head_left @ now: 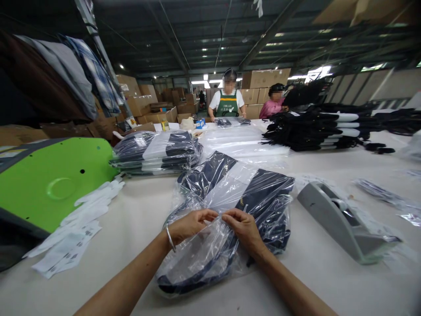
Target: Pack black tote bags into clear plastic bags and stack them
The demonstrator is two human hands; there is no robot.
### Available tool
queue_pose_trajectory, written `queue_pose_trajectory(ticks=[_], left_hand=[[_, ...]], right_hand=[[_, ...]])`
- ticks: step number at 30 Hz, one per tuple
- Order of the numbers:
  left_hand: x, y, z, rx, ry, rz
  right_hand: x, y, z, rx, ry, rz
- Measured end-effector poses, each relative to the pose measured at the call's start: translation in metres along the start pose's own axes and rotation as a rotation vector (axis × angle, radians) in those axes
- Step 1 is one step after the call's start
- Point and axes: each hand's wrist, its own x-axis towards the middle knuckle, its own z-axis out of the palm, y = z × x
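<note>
Pinching clear film (213, 248) with left fingers (208, 213) and right fingers (233, 216), likely slippery over soft, fairly light fabric (268, 186), best grasped through both layers.

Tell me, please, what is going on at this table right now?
The right hand pinches the clear plastic around a dark item with a pale band, and the left hand is at it alongside. A wrapped stack lies beyond, a tape dispenser stands to the right, and someone in a green apron handles another wrapped piece across the table.
</note>
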Motion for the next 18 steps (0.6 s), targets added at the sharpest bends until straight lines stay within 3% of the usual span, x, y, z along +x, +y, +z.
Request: queue_pose_trajectory(ticks=[4,9,12,15,18], left_hand=[[0.005,0.003,0.004,0.038,0.025,0.053],[0.004,0.011,0.008,0.231,0.178,0.148],[0.004,0.013,0.012,0.358,0.342,0.227],[0.009,0.010,0.014,0.232,0.458,0.223],[0.011,0.007,0.012,0.011,0.415,0.124]], right_hand=[[0.000,0.000,0.000,0.040,0.000,0.002],[0.000,-0.002,-0.001,-0.010,0.008,0.001],[0.001,0.001,-0.001,-0.034,0.012,0.021],[0.002,0.005,-0.001,-0.080,0.006,0.047],[0.003,0.004,-0.001,-0.126,-0.006,0.016]])
